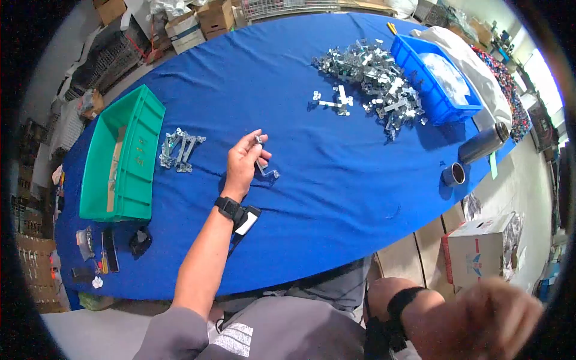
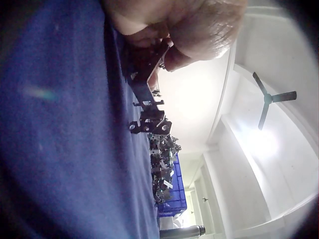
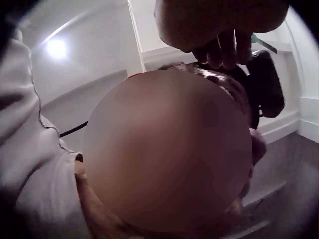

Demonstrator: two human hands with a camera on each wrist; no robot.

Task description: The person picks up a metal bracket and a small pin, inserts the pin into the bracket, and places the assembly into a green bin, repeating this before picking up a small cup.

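Observation:
The left hand (image 1: 243, 163) holds a thin metal bracket (image 1: 262, 169) just above the blue cloth, its bent end angled toward the right. In the left wrist view the bracket (image 2: 144, 92) hangs from the fingers of the left hand (image 2: 179, 30), with a notched end plate. The right hand (image 1: 495, 321) is raised off the table at the lower right, blurred and empty as far as it shows. In the right wrist view the right hand (image 3: 219, 22) is near the person's head, its fingers bent downward; what they touch cannot be told.
A green crate (image 1: 137, 174) stands at the left beside a small group of brackets (image 1: 180, 151). A large pile of metal parts (image 1: 375, 75) lies near a blue bin (image 1: 420, 75) at the far right. A bottle (image 1: 483, 144) and a cup (image 1: 453, 174) are at the right edge.

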